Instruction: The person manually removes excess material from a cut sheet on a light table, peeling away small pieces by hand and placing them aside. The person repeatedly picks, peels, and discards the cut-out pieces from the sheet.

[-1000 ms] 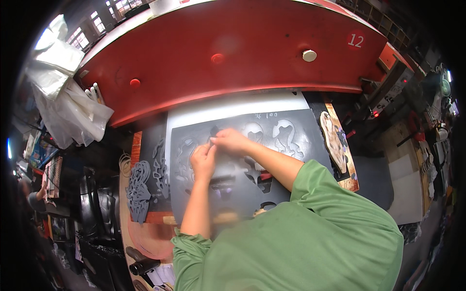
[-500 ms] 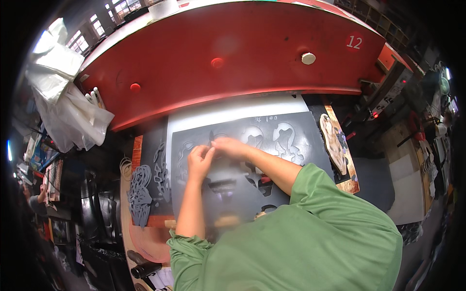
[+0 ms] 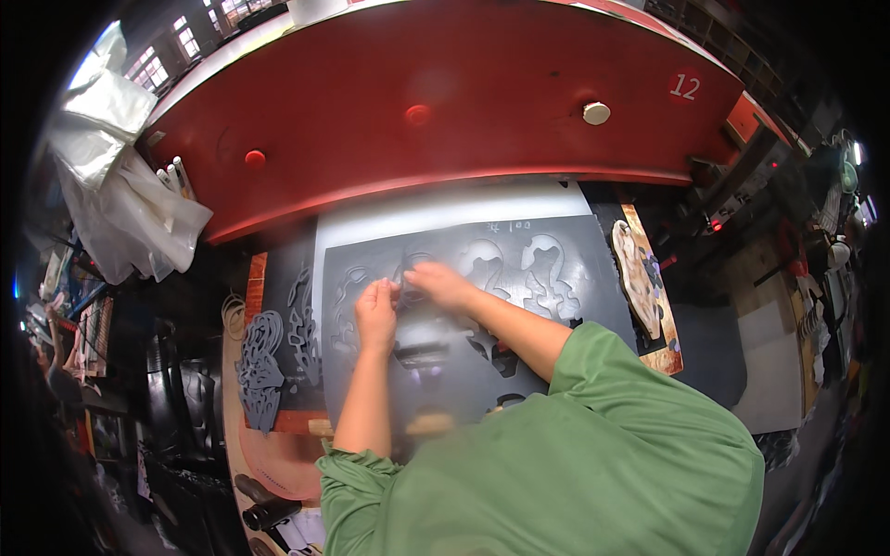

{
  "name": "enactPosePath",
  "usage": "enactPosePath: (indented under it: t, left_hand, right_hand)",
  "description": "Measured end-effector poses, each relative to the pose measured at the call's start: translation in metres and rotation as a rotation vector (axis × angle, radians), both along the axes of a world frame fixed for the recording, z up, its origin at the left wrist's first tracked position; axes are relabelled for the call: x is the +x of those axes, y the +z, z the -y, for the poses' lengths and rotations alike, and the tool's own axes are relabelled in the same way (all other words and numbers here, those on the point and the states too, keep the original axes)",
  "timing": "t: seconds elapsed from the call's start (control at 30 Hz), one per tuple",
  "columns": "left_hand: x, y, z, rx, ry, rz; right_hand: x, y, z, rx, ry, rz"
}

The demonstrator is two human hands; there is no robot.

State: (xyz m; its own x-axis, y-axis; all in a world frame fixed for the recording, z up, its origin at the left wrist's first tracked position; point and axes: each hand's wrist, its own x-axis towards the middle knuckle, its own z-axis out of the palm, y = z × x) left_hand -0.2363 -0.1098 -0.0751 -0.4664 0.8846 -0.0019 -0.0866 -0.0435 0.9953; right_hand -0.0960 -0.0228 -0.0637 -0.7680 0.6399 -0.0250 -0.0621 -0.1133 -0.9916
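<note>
Loose grey cut-outs (image 3: 261, 361) sit piled at the far left, so I'd keep elbows clear of those. Left hand (image 3: 376, 317) has its fingers curled in with the tips bunched; right hand (image 3: 439, 284) is just beside it, fingers bent as if pinching. Both are over the left half of the dark grey sheet (image 3: 604, 315), which lies on a white sheet (image 3: 454, 206) in front of the red machine (image 3: 482, 93). IMO steady with the left and work gently with the right, since thin strips probably tear easily.

Hard to see: can't tell if either hand is gripping anything, or fully closed, because the fingertips are blurry. Forearms and the green shirt (image 3: 556, 454) cover a lot of the sheet's middle and near edge.
</note>
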Motion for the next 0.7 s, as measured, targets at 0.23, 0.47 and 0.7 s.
enactPosePath:
  t: [0.23,0.47,0.7]
  left_hand:
    - [-0.003,0.006,-0.005,0.020,-0.097,-0.526]
    - [-0.009,0.023,0.001,-0.065,0.093,-0.914]
    - [-0.003,0.041,0.005,0.082,0.329,-1.076]
  right_hand:
    - [0.003,0.003,0.003,-0.106,0.010,-0.115]
    - [0.004,0.000,0.002,0.055,-0.013,-0.075]
    - [0.014,0.000,0.002,0.076,-0.245,0.049]
